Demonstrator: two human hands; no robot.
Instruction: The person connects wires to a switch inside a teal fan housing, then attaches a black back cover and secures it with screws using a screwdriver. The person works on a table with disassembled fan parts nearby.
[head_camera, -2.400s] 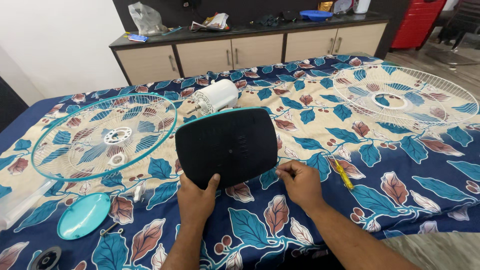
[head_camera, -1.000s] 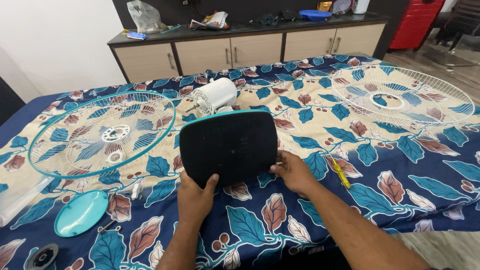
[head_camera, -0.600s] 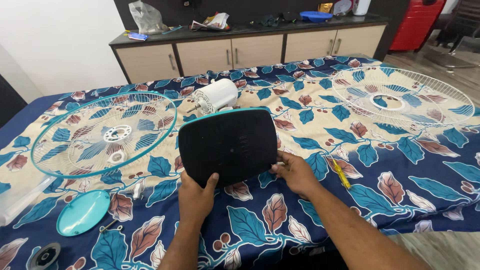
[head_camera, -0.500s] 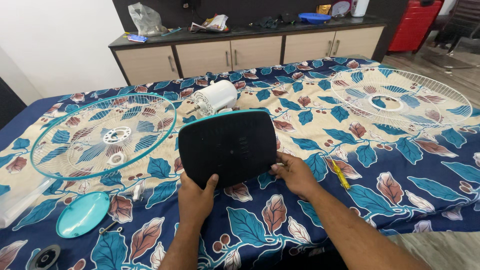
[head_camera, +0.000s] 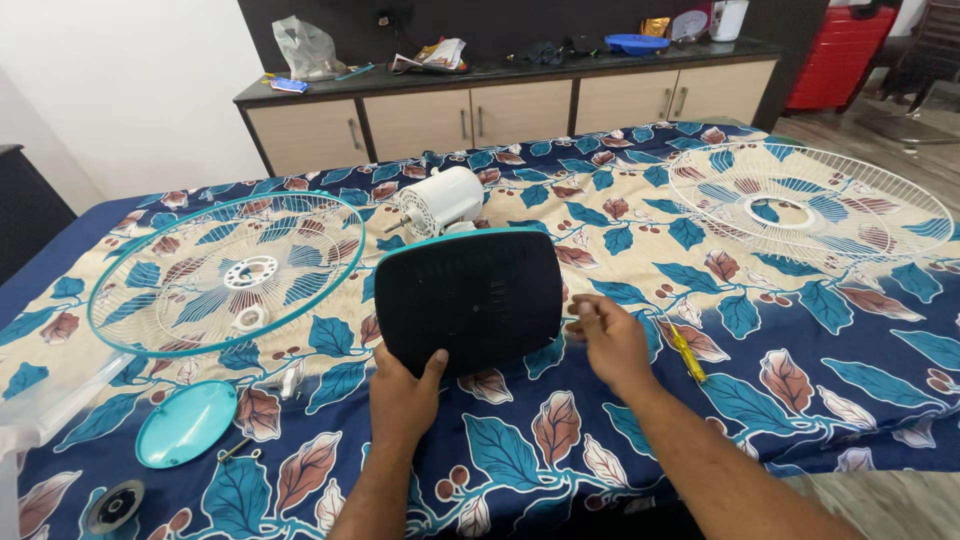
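I see a bed covered with a leaf-print sheet (head_camera: 800, 330) in blue, teal and cream, and everything lies on it. Largest on it are two wire fan guards: a teal-rimmed guard (head_camera: 225, 272) to my left and a white guard (head_camera: 810, 205) far to my right, well apart from each other. Between them, in front of me, sits the dark fan base (head_camera: 468, 300), a rounded black panel with a teal edge, tilted up toward the camera. Just behind it lies the white motor housing (head_camera: 440, 200), on its side.

My left hand (head_camera: 403, 395) holds the base at its lower left edge, thumb pressed onto the dark face, so that grip is closed on the base. My right hand (head_camera: 612, 340) hovers just beside the base's right edge, fingers curled narrowly; I think it may pinch something small, but I cannot tell from here.

A teal round cap (head_camera: 187, 423) lies near the left corner, below the teal guard. A yellow-handled screwdriver (head_camera: 687, 352) lies just right of my right hand. A small dark round part (head_camera: 115, 505) sits at the bottom left edge.
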